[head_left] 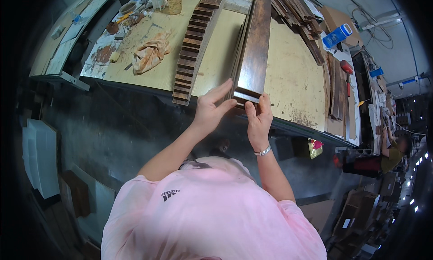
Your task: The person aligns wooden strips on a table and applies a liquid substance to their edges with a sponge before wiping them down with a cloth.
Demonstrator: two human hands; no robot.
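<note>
A stack of long, glossy dark-brown wooden boards (252, 52) lies on the pale workbench (295, 75), its near end at the bench's front edge. My left hand (214, 104) grips the stack's left side at that end, fingers along the side and thumb at the front. On the near right corner, my right hand (260, 122) holds the board ends between thumb and fingers. Left of the stack, a row of short dark wooden pieces (186, 70) runs away from me, set in steps along a long strip. The undersides of the boards are hidden.
A crumpled stained cloth (152, 53) lies at the left of the bench, near bottles and jars (174, 2). More dark wooden strips (297, 16) are piled at the far right, by a blue bottle (337, 35). Another person (392, 151) works at the far right.
</note>
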